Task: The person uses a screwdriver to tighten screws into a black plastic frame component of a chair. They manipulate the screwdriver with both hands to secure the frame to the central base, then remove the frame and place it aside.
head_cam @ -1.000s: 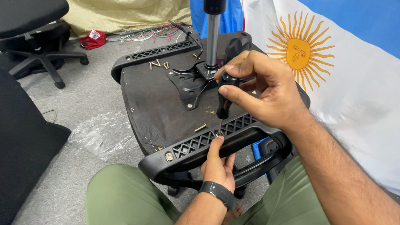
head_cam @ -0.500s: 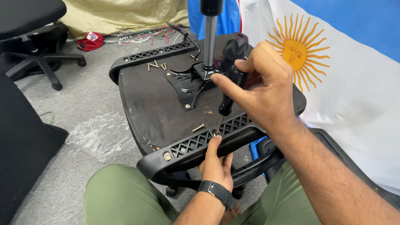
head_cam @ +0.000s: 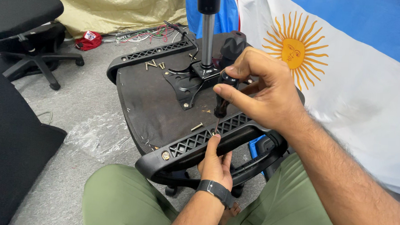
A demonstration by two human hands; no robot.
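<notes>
Single view, head-mounted camera. Looks steeply down and forward from the seated person's own eye level, over green-trousered knees. Close range: the upturned chair seat fills the centre, forearms enter from bottom and right. Floor lies at left, a flag hangs at upper right. No second view to overlap.

Bright, even indoor light, soft shadows, sharp focus, slight wide-angle edge stretch
</notes>
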